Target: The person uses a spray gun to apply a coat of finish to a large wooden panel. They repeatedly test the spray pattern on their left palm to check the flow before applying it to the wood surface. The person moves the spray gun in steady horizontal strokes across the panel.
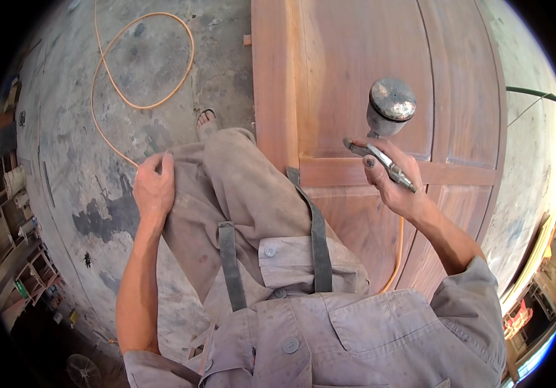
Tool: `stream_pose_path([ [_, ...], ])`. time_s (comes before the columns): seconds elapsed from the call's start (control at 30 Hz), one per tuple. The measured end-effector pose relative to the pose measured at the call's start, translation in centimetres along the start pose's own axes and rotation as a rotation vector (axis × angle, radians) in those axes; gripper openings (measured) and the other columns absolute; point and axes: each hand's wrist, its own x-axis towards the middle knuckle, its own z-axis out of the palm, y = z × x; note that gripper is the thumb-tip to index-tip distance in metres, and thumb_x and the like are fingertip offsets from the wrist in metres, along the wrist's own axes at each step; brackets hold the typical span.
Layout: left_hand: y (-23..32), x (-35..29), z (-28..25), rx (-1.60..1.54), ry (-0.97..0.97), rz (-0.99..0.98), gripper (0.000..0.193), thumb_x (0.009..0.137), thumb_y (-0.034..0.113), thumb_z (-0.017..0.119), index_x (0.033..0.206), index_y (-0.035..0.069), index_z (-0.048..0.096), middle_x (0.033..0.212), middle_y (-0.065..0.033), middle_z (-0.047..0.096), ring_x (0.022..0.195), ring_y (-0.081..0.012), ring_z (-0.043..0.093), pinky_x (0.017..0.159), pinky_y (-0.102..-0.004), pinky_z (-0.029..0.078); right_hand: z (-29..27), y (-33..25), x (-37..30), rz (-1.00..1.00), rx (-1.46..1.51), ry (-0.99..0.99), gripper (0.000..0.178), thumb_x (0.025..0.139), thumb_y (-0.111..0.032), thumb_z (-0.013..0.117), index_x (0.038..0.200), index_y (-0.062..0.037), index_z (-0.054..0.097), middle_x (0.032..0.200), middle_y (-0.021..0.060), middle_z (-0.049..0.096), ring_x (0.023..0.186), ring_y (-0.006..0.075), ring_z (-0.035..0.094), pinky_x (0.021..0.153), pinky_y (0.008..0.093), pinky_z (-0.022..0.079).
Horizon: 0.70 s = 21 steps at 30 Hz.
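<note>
My right hand (pixel 399 184) is wrapped round a metal spray gun (pixel 381 160), held above a reddish-brown wooden panelled door (pixel 362 77). A round, paint-stained cup (pixel 391 110) sits on top of the gun, its lid on. My left hand (pixel 155 187) is closed beside my left thigh. An orange air hose (pixel 120 154) runs into it, though the fingertips are partly hidden. Another stretch of orange hose (pixel 398 258) hangs below my right hand and passes out of sight behind my clothing.
The hose lies in a loop on the stained concrete floor (pixel 226 39) at the far left. My sandalled foot (pixel 206 119) stands beside the door's left edge. Shelves with assorted items (pixel 16 213) line the left side. A dark green hose (pixel 533 94) lies beyond the door's right edge.
</note>
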Motion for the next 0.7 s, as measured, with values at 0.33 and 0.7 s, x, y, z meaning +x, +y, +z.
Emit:
stream_pose_path([
  [0.33, 0.0, 0.0, -0.1, 0.009, -0.011, -0.001, 0.044, 0.097, 0.043, 0.058, 0.111, 0.005, 0.075, 0.113, -0.0206, 0.072, 0.109, -0.0402, 0.066, 0.095, -0.0441, 0.049, 0.5, 0.7, -1.5, -0.038, -0.025, -0.067, 0.03, 0.103, -0.015, 0.063, 0.13, -0.0022, 0.064, 0.084, 0.0081, 0.068, 0.069, 0.0126, 0.063, 0.064, 0.0295, 0.051],
  [0.7, -0.1, 0.0, -0.2, -0.009, 0.003, 0.029, 0.041, 0.097, 0.039, 0.06, 0.107, 0.001, 0.075, 0.108, -0.0217, 0.073, 0.105, -0.0409, 0.066, 0.093, -0.0443, 0.05, 0.3, 0.5, 2.9, -0.028, 0.068, 0.009, 0.028, 0.105, -0.016, 0.06, 0.128, -0.0023, 0.065, 0.083, 0.0065, 0.066, 0.063, 0.0109, 0.057, 0.06, 0.0288, 0.049],
])
